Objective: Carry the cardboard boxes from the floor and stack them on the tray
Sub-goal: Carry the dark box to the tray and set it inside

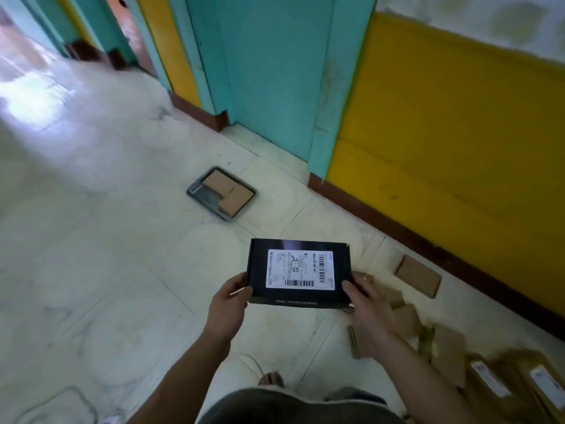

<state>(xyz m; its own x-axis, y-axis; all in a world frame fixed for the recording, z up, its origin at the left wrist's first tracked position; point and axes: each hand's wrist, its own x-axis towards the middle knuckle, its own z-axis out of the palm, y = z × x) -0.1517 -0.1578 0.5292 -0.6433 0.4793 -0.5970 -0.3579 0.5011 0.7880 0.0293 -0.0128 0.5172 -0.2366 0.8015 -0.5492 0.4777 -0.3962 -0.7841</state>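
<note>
I hold a flat black box (299, 293) with a white shipping label flat in front of me, above the floor. My left hand (228, 304) grips its left edge and my right hand (368, 310) grips its right edge. Farther ahead a metal tray (204, 195) lies on the floor with two flat brown cardboard boxes (227, 191) on it. Several more brown cardboard boxes (418, 275) lie scattered on the floor to my right, some with white labels (489, 381).
A yellow wall with a dark brown skirting (428, 240) runs along the right. A teal door (272, 71) stands behind the tray. Pale tiled floor (107, 240) stretches left toward a bright corridor. My foot (270, 377) shows below the box.
</note>
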